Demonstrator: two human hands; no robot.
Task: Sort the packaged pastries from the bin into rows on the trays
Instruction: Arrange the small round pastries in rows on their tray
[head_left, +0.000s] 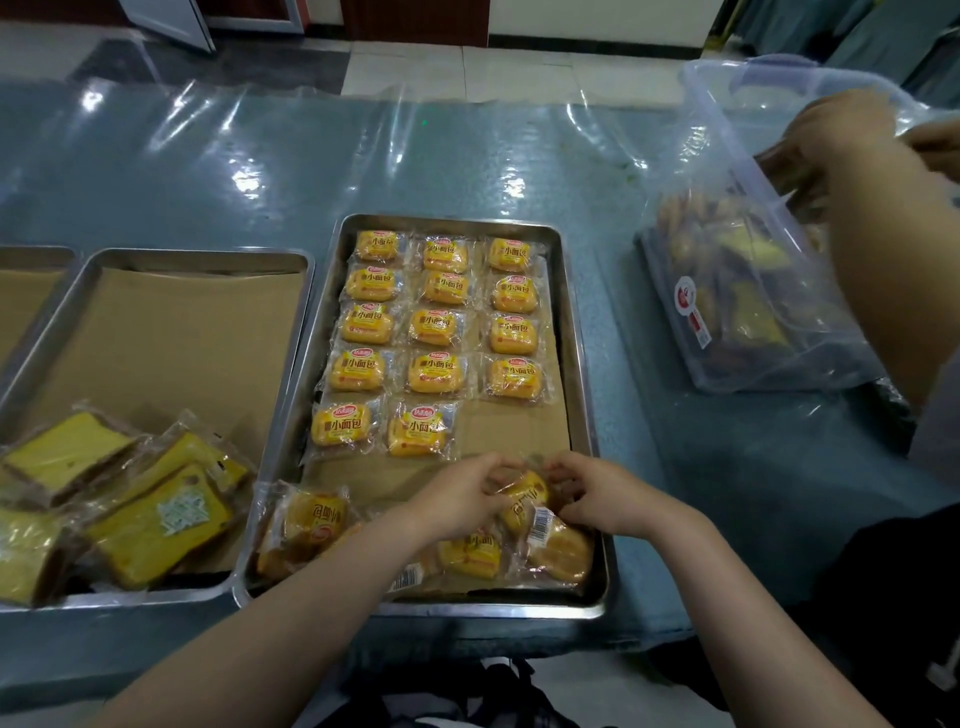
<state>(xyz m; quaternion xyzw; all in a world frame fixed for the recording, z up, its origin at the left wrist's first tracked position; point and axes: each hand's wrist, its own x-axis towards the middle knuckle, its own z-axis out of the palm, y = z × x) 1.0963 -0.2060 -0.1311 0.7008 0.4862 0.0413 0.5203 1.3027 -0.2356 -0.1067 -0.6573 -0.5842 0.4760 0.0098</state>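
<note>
A steel tray (581, 395) in the middle holds several yellow packaged small breads set in neat rows (435, 326). Loose packets (470, 553) lie in a heap at its near end. My left hand (460, 493) and my right hand (597, 493) together pinch one wrapped bread (524, 496) just above that heap. A clear plastic bin (748, 291) at the right holds more pastries, dark and yellow.
The tray on the left (171, 322), lined with brown paper, carries several wrapped yellow cake slices (156, 519) at its near end. A third tray (31, 280) shows at the far left. Another person's hands (836, 140) reach into the bin. Clear film covers the blue table (260, 166).
</note>
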